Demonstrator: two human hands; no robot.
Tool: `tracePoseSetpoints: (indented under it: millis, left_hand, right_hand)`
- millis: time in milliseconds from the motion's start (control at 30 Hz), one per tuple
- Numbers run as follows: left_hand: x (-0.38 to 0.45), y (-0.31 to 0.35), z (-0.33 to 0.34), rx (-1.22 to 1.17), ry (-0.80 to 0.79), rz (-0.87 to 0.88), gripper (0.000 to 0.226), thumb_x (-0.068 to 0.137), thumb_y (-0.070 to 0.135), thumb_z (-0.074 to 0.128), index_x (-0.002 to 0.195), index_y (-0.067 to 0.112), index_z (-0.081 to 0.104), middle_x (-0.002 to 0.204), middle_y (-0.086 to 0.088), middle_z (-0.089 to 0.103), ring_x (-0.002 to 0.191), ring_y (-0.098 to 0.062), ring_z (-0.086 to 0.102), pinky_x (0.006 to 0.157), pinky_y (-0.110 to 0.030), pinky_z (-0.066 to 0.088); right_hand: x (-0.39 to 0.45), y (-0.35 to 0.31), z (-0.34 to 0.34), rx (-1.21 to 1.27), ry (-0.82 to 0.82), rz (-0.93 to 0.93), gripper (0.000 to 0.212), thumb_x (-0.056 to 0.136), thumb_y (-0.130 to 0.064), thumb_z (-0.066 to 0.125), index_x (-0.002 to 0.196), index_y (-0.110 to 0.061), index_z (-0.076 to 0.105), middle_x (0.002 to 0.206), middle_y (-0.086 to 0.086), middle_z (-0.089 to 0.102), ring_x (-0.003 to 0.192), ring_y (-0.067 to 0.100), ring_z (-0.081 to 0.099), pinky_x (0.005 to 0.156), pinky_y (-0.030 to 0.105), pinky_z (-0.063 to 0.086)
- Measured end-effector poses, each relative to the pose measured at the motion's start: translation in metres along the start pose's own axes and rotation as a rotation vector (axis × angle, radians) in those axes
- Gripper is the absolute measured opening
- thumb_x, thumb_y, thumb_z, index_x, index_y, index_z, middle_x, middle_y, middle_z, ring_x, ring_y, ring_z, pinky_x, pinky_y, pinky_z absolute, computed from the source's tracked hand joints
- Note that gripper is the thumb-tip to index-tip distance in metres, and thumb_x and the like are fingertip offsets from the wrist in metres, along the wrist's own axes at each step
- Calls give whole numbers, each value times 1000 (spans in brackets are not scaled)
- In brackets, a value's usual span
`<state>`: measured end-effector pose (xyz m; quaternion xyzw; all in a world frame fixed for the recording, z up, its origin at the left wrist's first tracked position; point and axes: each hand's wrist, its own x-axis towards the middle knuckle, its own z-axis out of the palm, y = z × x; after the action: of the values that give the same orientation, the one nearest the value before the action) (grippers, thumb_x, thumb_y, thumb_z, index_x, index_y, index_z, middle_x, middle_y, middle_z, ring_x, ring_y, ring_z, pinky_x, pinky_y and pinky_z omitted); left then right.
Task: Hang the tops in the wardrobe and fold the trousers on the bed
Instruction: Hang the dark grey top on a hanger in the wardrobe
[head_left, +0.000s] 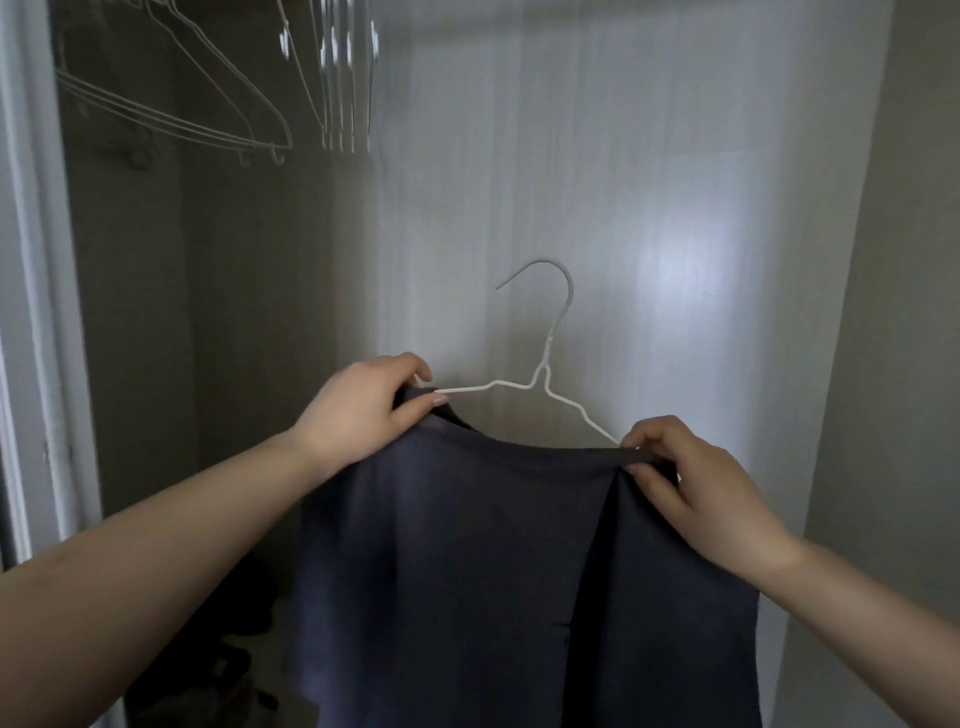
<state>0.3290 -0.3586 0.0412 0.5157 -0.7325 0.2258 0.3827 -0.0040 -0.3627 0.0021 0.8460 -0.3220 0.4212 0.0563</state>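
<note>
Top being fitted onto hanger, held in front of open wardrobe.

Centre frame, low: dark top (467, 571) hangs limp from both hands, soft and light by its drape, likely to slide off thin wire. Left hand (358, 410) pinches the neckline at the hanger's left arm; right hand (691, 478) pinches fabric at the right arm, fingers curled round cloth. White wire hanger (540, 374) partly inside the neck, hook free and upright. Judgement: hold at shoulder seams, then take the hook. Beyond, wardrobe back wall (571, 182); spare hangers (218, 104) upper left.
</note>
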Motion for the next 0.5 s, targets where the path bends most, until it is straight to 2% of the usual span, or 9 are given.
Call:
tracePoseSetpoints:
  millis: [100,167,233,300,367,433,500]
  left_hand:
    - [-5,-7,2,78,-32,-37,34,85,61,49,80,30,59,74,14,58,73,-12,57,58,-27,38]
    - [-3,-8,3,79,-96,-197,43,78,73,45,79,32,58,73,13,60,72,-11,58,58,-27,40]
    - [2,-9,4,120,-148,-302,54,72,82,41,83,33,58,80,12,63,78,-14,60,64,-30,46]
    - [6,-8,6,176,-160,-314,61,70,87,34,87,33,60,87,9,63,84,-17,60,67,-31,48]
    - [12,-5,6,192,-137,-296,67,68,89,28,85,33,60,85,10,62,82,-17,59,63,-30,45]
    - [21,3,6,200,-109,-279,77,62,92,18,74,29,59,77,10,58,73,-15,54,55,-27,37]
    - [35,11,5,188,-70,-287,83,59,93,13,66,23,57,71,8,55,67,-16,52,51,-26,31]
  right_hand:
    - [1,2,-6,-9,4,-8,49,83,-10,66,92,-50,39,73,-14,62,80,-2,51,69,6,35]
    - [3,3,-9,-10,12,-4,51,79,-7,69,94,-48,41,73,-12,61,87,1,49,76,5,33]
    - [5,4,-13,12,-4,25,52,78,-4,69,95,-45,43,77,-11,62,87,0,51,75,5,34]
    - [4,3,-18,67,-38,73,49,78,-4,68,97,-43,44,78,-10,61,80,2,54,70,9,39]
    - [1,0,-23,95,-33,104,48,78,-3,68,98,-41,46,78,-10,58,77,4,54,68,12,41]
    - [-1,-4,-31,91,6,113,49,77,-3,69,98,-41,48,83,-13,57,83,4,54,67,9,39]
    - [1,-9,-44,78,51,125,51,76,-2,70,102,-41,49,98,-14,58,89,-1,55,68,3,38]
